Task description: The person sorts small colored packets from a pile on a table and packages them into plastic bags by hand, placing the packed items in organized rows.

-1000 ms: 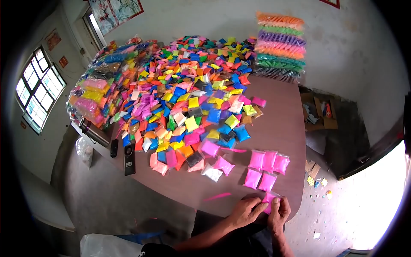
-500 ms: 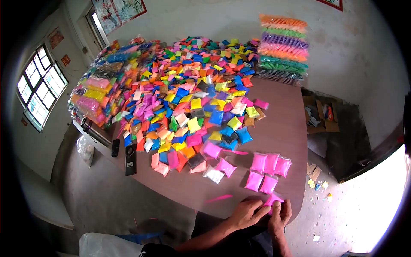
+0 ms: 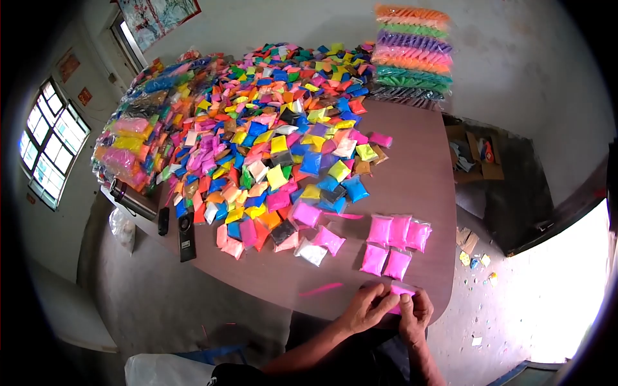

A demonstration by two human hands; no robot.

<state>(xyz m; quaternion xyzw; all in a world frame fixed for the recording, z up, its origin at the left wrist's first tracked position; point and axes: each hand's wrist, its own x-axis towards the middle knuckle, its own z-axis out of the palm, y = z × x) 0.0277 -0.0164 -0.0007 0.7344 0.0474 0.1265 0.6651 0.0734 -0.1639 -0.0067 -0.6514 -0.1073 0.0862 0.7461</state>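
At the table's near right edge, both my hands hold a small clear packet of bright pink material (image 3: 403, 289). My left hand (image 3: 368, 309) pinches its left side, fingers curled. My right hand (image 3: 416, 314) grips the right side, with the thumb pressed on its front. Fingers cover much of the packet's lower part. Just beyond it lie several similar pink packets (image 3: 399, 230) in two rows. Left of my hands, a thin pink strip (image 3: 320, 289) rests on the table. Farther up are a white packet (image 3: 311, 252) and another pink packet (image 3: 329, 240).
A large heap of multicoloured packets (image 3: 257, 135) covers the back and left of the brown table (image 3: 415, 167). Bundled colourful bags (image 3: 412, 61) are stacked at the back right. A remote control (image 3: 187, 239) and a thermos (image 3: 133, 201) sit by the left edge. A cardboard box (image 3: 492, 168) stands beyond the right side.
The view has shifted, so the table appears slightly left and higher. Both hands stay on the pink packet; its clear upper edge now shows above my fingers.
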